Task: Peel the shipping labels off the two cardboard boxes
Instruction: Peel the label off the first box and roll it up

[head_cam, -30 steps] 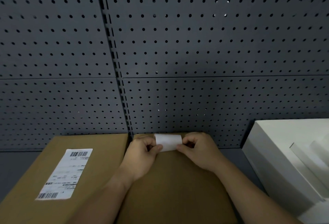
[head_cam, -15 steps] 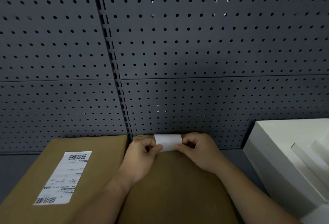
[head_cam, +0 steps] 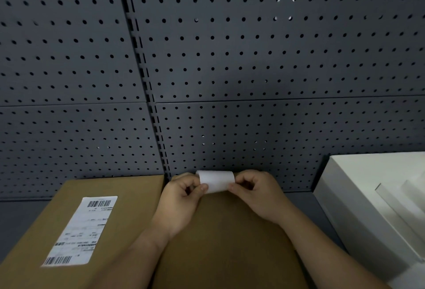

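Note:
Two brown cardboard boxes sit side by side. The left box (head_cam: 128, 199) carries a white shipping label (head_cam: 82, 231) with barcodes, stuck flat on its top. The right box (head_cam: 225, 242) shows a bare top. Above its far edge, my left hand (head_cam: 181, 201) and my right hand (head_cam: 257, 194) each pinch one end of a white peeled label (head_cam: 216, 181), curled with its blank side toward me. Both forearms lie over the right box.
A dark grey pegboard wall (head_cam: 230, 58) rises right behind the boxes. A white open box (head_cam: 358, 196) with white inserts stands at the right. The grey bench surface (head_cam: 20, 215) shows at the left.
Both hands keep pinching the white label at the same spot over the right box. The view has shifted slightly; nothing else has moved.

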`<act>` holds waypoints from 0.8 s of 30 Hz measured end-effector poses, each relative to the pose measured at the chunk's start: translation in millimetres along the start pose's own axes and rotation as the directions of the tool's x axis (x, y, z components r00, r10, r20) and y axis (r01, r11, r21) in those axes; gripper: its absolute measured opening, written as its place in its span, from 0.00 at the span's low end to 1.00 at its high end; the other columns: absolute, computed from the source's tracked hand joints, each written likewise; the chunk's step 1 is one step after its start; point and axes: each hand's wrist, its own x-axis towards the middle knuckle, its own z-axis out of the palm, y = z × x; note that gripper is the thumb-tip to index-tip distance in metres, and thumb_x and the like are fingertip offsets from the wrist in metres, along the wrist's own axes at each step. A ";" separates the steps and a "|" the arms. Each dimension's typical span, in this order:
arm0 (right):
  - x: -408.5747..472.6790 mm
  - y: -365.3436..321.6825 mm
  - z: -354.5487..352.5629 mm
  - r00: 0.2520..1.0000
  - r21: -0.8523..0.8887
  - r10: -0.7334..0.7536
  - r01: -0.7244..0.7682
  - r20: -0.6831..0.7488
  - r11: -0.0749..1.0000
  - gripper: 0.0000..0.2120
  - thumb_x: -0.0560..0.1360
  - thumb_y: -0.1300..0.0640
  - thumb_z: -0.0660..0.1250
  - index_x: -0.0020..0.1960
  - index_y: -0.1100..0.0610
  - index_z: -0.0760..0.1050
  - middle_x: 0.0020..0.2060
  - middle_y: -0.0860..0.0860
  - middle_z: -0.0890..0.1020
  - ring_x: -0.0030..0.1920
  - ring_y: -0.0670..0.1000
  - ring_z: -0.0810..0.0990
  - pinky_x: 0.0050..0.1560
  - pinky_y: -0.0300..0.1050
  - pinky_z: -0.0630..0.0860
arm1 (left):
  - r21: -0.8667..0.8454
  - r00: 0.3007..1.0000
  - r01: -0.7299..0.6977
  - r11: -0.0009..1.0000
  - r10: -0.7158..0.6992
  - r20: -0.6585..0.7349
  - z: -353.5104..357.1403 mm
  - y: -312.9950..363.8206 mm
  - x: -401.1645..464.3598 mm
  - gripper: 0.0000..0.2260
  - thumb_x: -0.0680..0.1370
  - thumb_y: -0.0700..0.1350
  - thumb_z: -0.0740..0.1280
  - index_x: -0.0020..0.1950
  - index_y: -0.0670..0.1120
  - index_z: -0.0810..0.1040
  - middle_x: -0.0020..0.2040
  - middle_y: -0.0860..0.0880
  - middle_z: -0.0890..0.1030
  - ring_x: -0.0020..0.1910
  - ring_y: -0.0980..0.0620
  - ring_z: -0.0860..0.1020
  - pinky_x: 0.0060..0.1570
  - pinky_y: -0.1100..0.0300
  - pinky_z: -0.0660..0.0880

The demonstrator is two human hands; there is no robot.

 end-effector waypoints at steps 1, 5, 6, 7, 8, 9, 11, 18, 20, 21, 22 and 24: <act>-0.2 -0.8 0.0 1.000 0.011 0.002 -0.002 0.002 1.000 0.07 0.76 0.49 0.72 0.43 0.51 0.84 0.41 0.47 0.85 0.44 0.47 0.82 0.47 0.44 0.79 | -0.007 1.000 -0.003 1.000 0.003 -0.004 -0.1 -0.7 -0.1 0.11 0.78 0.41 0.71 0.35 0.45 0.78 0.36 0.49 0.76 0.34 0.59 0.72 0.37 0.70 0.69; -1.0 -3.4 -1.5 1.000 0.036 0.010 -0.010 0.011 0.999 0.05 0.76 0.49 0.72 0.44 0.49 0.84 0.41 0.45 0.85 0.44 0.45 0.82 0.46 0.39 0.78 | 0.000 1.000 -0.011 1.000 0.011 -0.014 0.3 -4.0 0.5 0.11 0.78 0.43 0.70 0.35 0.48 0.78 0.35 0.53 0.75 0.35 0.58 0.72 0.38 0.68 0.68; -1.5 -4.8 -2.3 1.000 0.046 0.019 -0.019 0.015 0.999 0.04 0.76 0.49 0.72 0.44 0.47 0.84 0.41 0.44 0.85 0.43 0.42 0.82 0.44 0.36 0.78 | -0.003 1.000 -0.012 1.000 0.012 -0.015 0.0 -3.9 0.4 0.11 0.78 0.43 0.70 0.36 0.47 0.78 0.35 0.52 0.75 0.36 0.58 0.72 0.39 0.66 0.69; -2.0 -6.7 -3.1 0.999 0.056 0.028 -0.029 0.021 0.998 0.04 0.76 0.49 0.72 0.42 0.45 0.83 0.40 0.43 0.84 0.42 0.41 0.81 0.43 0.32 0.75 | -0.004 1.000 -0.013 1.000 0.013 -0.014 -0.2 -4.0 0.3 0.10 0.78 0.44 0.70 0.36 0.47 0.78 0.35 0.51 0.75 0.36 0.56 0.73 0.40 0.64 0.70; -2.3 -7.3 -3.8 0.999 0.061 0.032 -0.034 0.025 0.998 0.05 0.76 0.49 0.72 0.41 0.44 0.83 0.39 0.42 0.84 0.41 0.39 0.81 0.42 0.30 0.73 | -0.008 1.000 -0.012 1.000 0.012 -0.012 -0.6 -5.0 0.3 0.10 0.78 0.44 0.70 0.37 0.47 0.79 0.36 0.50 0.76 0.37 0.53 0.74 0.41 0.61 0.71; -2.6 -8.4 -4.6 0.999 0.069 0.034 -0.036 0.028 0.997 0.06 0.76 0.49 0.72 0.40 0.42 0.82 0.38 0.41 0.83 0.41 0.38 0.80 0.42 0.29 0.72 | -0.017 1.000 -0.007 1.000 0.007 -0.007 -1.2 -5.7 0.1 0.08 0.79 0.45 0.69 0.39 0.48 0.79 0.37 0.48 0.77 0.39 0.50 0.75 0.42 0.58 0.73; -3.3 -9.6 -5.6 0.999 0.082 0.030 -0.032 0.030 0.996 0.06 0.76 0.49 0.72 0.40 0.41 0.81 0.37 0.40 0.83 0.40 0.38 0.80 0.42 0.28 0.71 | -0.057 1.000 0.013 0.998 -0.012 0.018 -2.3 -4.9 -0.6 0.06 0.79 0.46 0.68 0.43 0.50 0.81 0.40 0.45 0.81 0.43 0.46 0.78 0.47 0.51 0.77; -7.8 -13.7 -11.9 1.000 0.135 -0.007 0.005 0.020 0.991 0.05 0.76 0.50 0.72 0.51 0.48 0.85 0.44 0.42 0.85 0.47 0.45 0.82 0.50 0.38 0.79 | -0.274 0.991 0.108 0.956 -0.083 0.102 -7.9 4.0 -2.9 0.09 0.84 0.41 0.60 0.53 0.48 0.80 0.48 0.52 0.84 0.49 0.58 0.81 0.53 0.61 0.75; -11.3 -14.0 -14.8 1.000 0.169 -0.004 0.003 0.001 0.986 0.04 0.75 0.53 0.73 0.50 0.48 0.83 0.41 0.41 0.84 0.45 0.50 0.81 0.47 0.40 0.78 | -0.293 0.987 0.127 0.948 -0.090 0.136 -9.4 4.8 -2.7 0.11 0.85 0.41 0.57 0.54 0.47 0.80 0.47 0.51 0.84 0.48 0.57 0.80 0.53 0.59 0.73; -14.1 -15.7 -16.5 1.000 0.188 -0.002 0.002 0.002 0.982 0.06 0.75 0.55 0.74 0.51 0.49 0.82 0.41 0.39 0.82 0.43 0.49 0.80 0.46 0.38 0.76 | -0.298 0.984 0.133 0.945 -0.090 0.152 -10.3 5.8 -2.7 0.12 0.85 0.40 0.57 0.53 0.46 0.79 0.46 0.50 0.84 0.47 0.56 0.80 0.53 0.59 0.73; -16.6 -18.1 -18.0 1.000 0.199 -0.003 0.000 0.019 0.980 0.09 0.74 0.56 0.74 0.52 0.48 0.80 0.43 0.37 0.81 0.44 0.46 0.79 0.46 0.36 0.73 | -0.302 0.981 0.139 0.943 -0.090 0.170 -11.0 7.1 -2.3 0.12 0.85 0.40 0.56 0.53 0.46 0.79 0.45 0.50 0.83 0.46 0.56 0.80 0.53 0.58 0.73; -22.0 -24.1 -21.0 0.996 0.158 -0.008 -0.007 0.091 0.987 0.21 0.71 0.55 0.75 0.61 0.43 0.75 0.53 0.35 0.79 0.53 0.40 0.76 0.53 0.36 0.69 | -0.309 0.973 0.142 0.940 -0.076 0.217 -13.0 10.7 -1.9 0.13 0.85 0.40 0.55 0.51 0.46 0.80 0.44 0.47 0.82 0.45 0.53 0.79 0.54 0.56 0.73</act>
